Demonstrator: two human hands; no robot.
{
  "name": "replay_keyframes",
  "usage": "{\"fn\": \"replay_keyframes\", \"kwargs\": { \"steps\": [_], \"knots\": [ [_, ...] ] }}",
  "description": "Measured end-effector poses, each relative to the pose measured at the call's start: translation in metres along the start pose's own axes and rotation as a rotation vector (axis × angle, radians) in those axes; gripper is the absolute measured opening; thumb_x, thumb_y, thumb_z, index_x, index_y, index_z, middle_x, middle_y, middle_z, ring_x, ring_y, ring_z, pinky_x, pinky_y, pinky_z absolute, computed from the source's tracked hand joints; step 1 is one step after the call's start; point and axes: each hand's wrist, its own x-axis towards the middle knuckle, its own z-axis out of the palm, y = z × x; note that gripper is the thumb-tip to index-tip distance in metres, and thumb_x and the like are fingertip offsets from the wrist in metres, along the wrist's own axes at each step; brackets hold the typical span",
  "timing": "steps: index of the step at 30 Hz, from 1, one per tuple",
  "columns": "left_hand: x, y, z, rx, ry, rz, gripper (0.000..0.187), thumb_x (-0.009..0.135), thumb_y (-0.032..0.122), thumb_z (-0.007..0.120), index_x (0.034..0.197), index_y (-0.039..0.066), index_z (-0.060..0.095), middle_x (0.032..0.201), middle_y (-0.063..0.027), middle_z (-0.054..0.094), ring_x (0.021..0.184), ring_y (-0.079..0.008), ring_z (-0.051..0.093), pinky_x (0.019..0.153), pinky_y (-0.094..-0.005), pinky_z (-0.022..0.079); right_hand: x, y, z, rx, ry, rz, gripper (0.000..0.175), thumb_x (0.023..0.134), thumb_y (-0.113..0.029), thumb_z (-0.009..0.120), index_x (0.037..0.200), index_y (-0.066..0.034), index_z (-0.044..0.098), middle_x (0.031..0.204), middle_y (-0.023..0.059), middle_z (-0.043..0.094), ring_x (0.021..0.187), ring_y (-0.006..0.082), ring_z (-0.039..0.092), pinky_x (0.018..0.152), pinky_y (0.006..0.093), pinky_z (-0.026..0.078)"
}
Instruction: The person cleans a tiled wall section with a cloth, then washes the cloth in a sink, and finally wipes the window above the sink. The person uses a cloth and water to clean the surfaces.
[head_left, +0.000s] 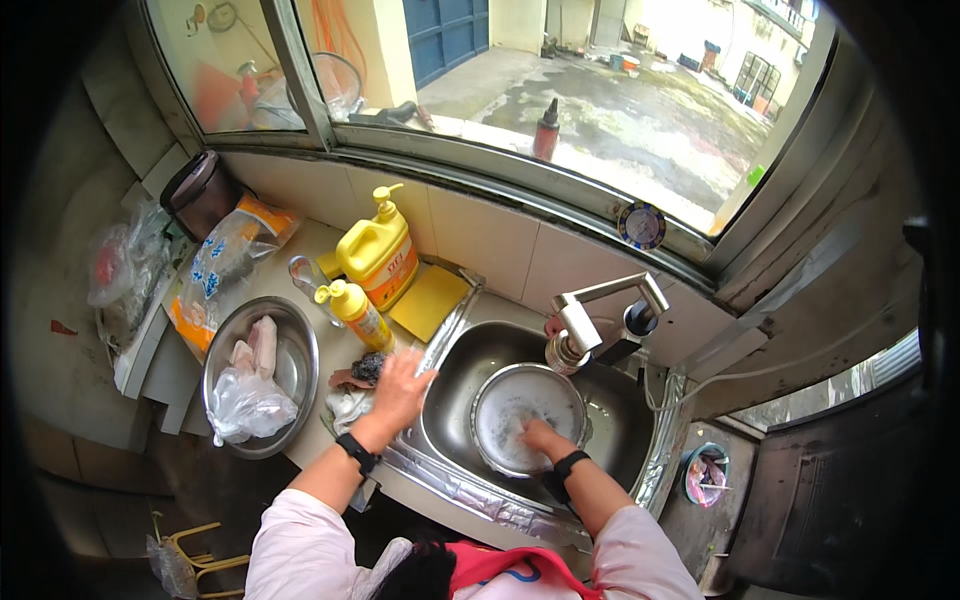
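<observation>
My left hand (403, 384) is above the counter at the sink's left rim, slightly blurred, its fingers apart and nothing visible in them. Close beside it sit a dark scouring pad (368, 368) and a crumpled whitish cloth (346, 409). In the stainless steel sink (622, 450) stands a round metal pot (491, 390) with cloudy water and dark specks in it. My right hand (540, 436) reaches into this pot; its fingertips are hidden, so its grip does not show. A metal faucet (581, 326) overhangs the pot's far edge.
Left of the sink are a steel basin (304, 352) holding pale meat (262, 345) and a plastic bag (251, 405), a yellow squeeze bottle (364, 315), a yellow pump jug (379, 255) and an orange-and-clear bag (225, 259). A small bin (706, 476) stands right.
</observation>
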Motion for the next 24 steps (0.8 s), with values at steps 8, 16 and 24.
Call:
{"fn": "replay_keyframes", "kwargs": {
  "steps": [8,16,24],
  "knots": [
    [0.014,0.107,0.080,-1.490,-0.458,-0.931,0.058,0.089,0.047,0.047,0.130,0.006,0.037,0.115,-0.0137,0.052,0.093,-0.0239,0.057,0.071,-0.0324,0.048,-0.097,-0.075,-0.062,0.916,0.274,-0.243,0.023,0.082,-0.021,0.059,0.095,-0.0014,0.061,0.091,0.0087,0.060,0.081,0.0169,0.056,0.074,0.0282,0.043],
    [0.033,0.164,0.072,-1.620,-0.218,-0.818,0.034,0.080,0.009,0.062,0.113,0.006,0.053,0.092,-0.0062,0.059,0.079,-0.0161,0.060,0.062,-0.0279,0.050,-0.085,-0.074,-0.054,1.702,0.489,0.070,0.029,0.090,-0.027,0.046,0.099,-0.0017,0.058,0.091,0.0065,0.062,0.081,0.0185,0.060,0.071,0.0322,0.049],
    [0.028,0.186,0.074,-0.516,0.040,-0.041,0.026,0.081,0.026,0.057,0.100,0.008,0.058,0.096,-0.0148,0.060,0.092,-0.0338,0.055,0.081,-0.0418,0.043,-0.061,-0.042,-0.024,2.112,0.068,0.034,0.030,0.091,-0.031,0.038,0.104,-0.0099,0.056,0.101,0.0079,0.061,0.095,0.0226,0.058,0.084,0.0397,0.048]
  ]
}}
